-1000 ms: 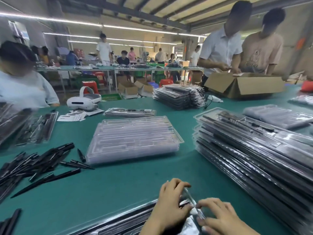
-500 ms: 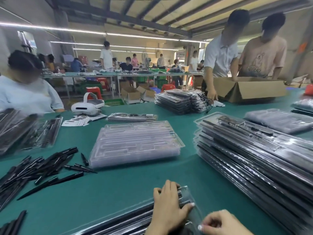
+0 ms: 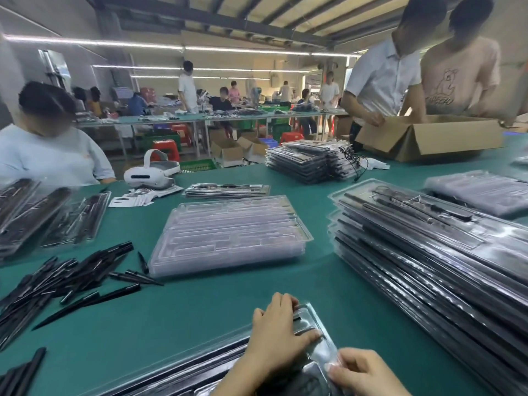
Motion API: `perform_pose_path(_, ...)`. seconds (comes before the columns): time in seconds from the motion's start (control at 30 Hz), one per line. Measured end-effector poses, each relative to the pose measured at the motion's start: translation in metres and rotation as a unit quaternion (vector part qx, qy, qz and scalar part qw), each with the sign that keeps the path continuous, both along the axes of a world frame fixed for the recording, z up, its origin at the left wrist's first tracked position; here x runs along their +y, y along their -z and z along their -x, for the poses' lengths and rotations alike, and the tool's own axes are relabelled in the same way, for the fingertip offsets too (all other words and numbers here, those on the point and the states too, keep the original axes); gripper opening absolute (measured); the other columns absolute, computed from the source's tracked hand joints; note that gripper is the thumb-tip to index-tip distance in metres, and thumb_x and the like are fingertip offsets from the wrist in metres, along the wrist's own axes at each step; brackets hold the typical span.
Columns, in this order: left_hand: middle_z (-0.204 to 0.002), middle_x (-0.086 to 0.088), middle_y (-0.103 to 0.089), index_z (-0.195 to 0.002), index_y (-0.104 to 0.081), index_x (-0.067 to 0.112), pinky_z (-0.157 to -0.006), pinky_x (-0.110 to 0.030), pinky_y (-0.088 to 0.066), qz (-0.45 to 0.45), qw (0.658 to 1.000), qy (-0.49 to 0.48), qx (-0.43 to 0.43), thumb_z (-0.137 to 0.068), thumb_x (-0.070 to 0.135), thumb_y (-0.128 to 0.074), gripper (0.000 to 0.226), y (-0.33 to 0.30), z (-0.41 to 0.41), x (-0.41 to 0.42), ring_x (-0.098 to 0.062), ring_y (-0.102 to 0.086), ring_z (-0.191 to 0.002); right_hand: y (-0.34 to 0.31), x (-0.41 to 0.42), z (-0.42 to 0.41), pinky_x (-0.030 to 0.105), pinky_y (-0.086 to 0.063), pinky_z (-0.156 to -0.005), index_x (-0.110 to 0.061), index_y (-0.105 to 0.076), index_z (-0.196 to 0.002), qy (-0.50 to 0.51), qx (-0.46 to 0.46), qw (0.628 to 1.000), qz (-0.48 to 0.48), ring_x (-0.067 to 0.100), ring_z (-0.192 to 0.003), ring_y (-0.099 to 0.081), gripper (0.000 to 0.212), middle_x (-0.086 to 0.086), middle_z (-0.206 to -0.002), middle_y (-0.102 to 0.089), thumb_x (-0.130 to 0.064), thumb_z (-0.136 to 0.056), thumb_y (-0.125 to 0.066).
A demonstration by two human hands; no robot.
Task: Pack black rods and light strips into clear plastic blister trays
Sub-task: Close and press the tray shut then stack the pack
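One tray [image 3: 310,324], near edge of table [image 3: 200,310], rods seated. Left hand [image 3: 278,335] flat on top, fingers straight; right hand [image 3: 363,372] pinching its corner. Advice: press evenly; empty trays [image 3: 228,232] beyond.

We see two hands on a filled blister tray [image 3: 313,324] at the near edge of the green table [image 3: 200,310].
Our left hand [image 3: 278,335] presses flat on the tray, fingers spread; our right hand [image 3: 363,372] curls at its near right corner, fingertips on the plastic. Loose black rods [image 3: 65,275] lie left, empty clear trays [image 3: 228,232] sit centre, packed trays [image 3: 428,252] stack right, cardboard box [image 3: 445,138] beyond.
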State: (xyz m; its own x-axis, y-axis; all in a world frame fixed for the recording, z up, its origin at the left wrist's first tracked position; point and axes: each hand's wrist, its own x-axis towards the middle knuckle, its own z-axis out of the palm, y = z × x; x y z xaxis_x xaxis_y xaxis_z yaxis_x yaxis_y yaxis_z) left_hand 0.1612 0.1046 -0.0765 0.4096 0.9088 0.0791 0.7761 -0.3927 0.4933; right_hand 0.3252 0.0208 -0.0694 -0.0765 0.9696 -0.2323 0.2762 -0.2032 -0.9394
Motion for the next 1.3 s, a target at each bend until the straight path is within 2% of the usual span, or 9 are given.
perform_pose_path(0.23, -0.105, 0.014, -0.038, -0.106, -0.034, 0.034, -0.085, -0.028, -0.025, 0.028, 1.000, 0.010, 0.001, -0.078, 0.062, -0.056, 0.045, 0.005, -0.002, -0.002, -0.006, -0.038, -0.095, 0.036, -0.021, 0.018, 0.014, -0.041, -0.056, -0.007, -0.066, -0.056, 0.209, -0.071, 0.969, -0.109, 0.003, -0.057, -0.061, 0.024, -0.003, -0.055, -0.065, 0.013, -0.064, -0.077)
perform_pose_path(0.4, -0.131, 0.016, -0.029, -0.139, -0.028, 0.029, -0.104, -0.011, -0.021, -0.012, 0.996, 0.049, -0.073, -0.088, 0.050, -0.055, 0.062, -0.006, 0.025, -0.010, 0.002, -0.028, -0.126, 0.015, 0.000, 0.011, 0.016, -0.042, -0.050, 0.009, -0.062, -0.048, 0.119, -0.134, 0.973, -0.147, -0.018, -0.069, -0.039, 0.056, 0.004, -0.044, -0.046, -0.008, -0.097, -0.042)
perform_pose_path(0.47, -0.136, 0.022, -0.025, -0.143, -0.022, 0.032, -0.105, -0.008, -0.015, -0.058, 0.996, 0.033, -0.058, -0.092, 0.048, -0.051, 0.062, -0.008, 0.049, -0.020, 0.005, -0.024, -0.129, 0.004, 0.001, 0.009, 0.015, -0.034, -0.051, -0.019, -0.060, -0.045, -0.006, -0.176, 0.982, -0.059, -0.007, -0.058, -0.042, 0.047, -0.009, -0.042, -0.041, -0.034, -0.091, -0.057)
perform_pose_path(0.73, -0.134, 0.036, -0.014, -0.135, -0.005, 0.051, -0.106, -0.003, -0.006, -0.065, 0.998, -0.006, 0.007, -0.094, 0.049, -0.046, 0.059, -0.008, 0.149, -0.079, 0.017, -0.012, -0.129, -0.016, -0.004, 0.001, 0.023, -0.035, -0.059, -0.029, -0.046, -0.072, -0.069, -0.555, 0.823, -0.101, 0.006, -0.073, -0.047, 0.048, -0.011, -0.075, -0.053, -0.075, -0.081, -0.042)
perform_pose_path(0.87, -0.129, 0.023, -0.049, -0.125, -0.053, 0.039, -0.098, -0.015, -0.039, -0.107, 0.991, 0.043, 0.061, -0.088, 0.051, -0.046, 0.040, -0.008, 0.167, -0.111, 0.003, -0.047, -0.121, -0.033, -0.003, 0.029, 0.014, -0.034, -0.057, -0.035, -0.051, -0.084, -0.115, -0.414, 0.850, -0.306, -0.003, -0.070, -0.047, 0.013, -0.019, -0.073, -0.048, -0.044, -0.091, -0.056)
perform_pose_path(1.03, -0.108, 0.023, -0.063, -0.094, -0.071, 0.037, -0.087, -0.021, -0.041, -0.148, 0.989, 0.018, 0.007, -0.087, 0.048, -0.046, 0.028, -0.001, 0.179, -0.130, 0.002, -0.057, -0.104, -0.032, 0.015, 0.099, 0.011, -0.040, -0.067, -0.024, -0.067, -0.086, -0.269, -0.226, 0.906, -0.237, -0.001, -0.070, -0.054, 0.007, -0.015, -0.074, -0.060, -0.020, -0.082, -0.072)
perform_pose_path(1.1, -0.106, 0.024, -0.066, -0.087, -0.073, 0.038, -0.084, -0.021, -0.046, -0.166, 0.986, 0.007, -0.008, -0.095, 0.051, -0.036, 0.040, 0.002, 0.182, -0.135, 0.001, -0.060, -0.100, -0.024, 0.023, 0.122, 0.022, -0.042, -0.077, -0.027, -0.066, -0.091, -0.247, -0.242, 0.919, -0.189, 0.003, -0.084, -0.052, 0.022, -0.009, -0.087, -0.059, -0.034, -0.075, -0.079)
perform_pose_path(1.2, -0.105, 0.020, -0.069, -0.083, -0.074, 0.035, -0.077, -0.025, -0.056, -0.191, 0.982, 0.004, 0.012, -0.102, 0.047, -0.019, 0.059, 0.010, 0.181, -0.141, -0.003, -0.065, -0.098, -0.011, 0.033, 0.142, 0.034, -0.026, -0.092, -0.039, -0.049, -0.118, -0.244, -0.410, 0.868, -0.138, 0.016, -0.119, -0.027, 0.068, -0.005, -0.120, -0.034, -0.058, -0.061, -0.080)
perform_pose_path(1.3, -0.103, 0.016, -0.070, -0.081, -0.074, 0.029, -0.077, -0.038, -0.058, -0.207, 0.978, 0.001, 0.025, -0.103, 0.040, -0.017, 0.062, 0.017, 0.179, -0.143, -0.008, -0.067, -0.099, -0.007, 0.041, 0.149, 0.045, -0.017, -0.103, -0.045, -0.028, -0.133, -0.267, -0.440, 0.848, -0.124, 0.019, -0.138, -0.003, 0.096, -0.003, -0.145, -0.011, -0.063, -0.055, -0.081)
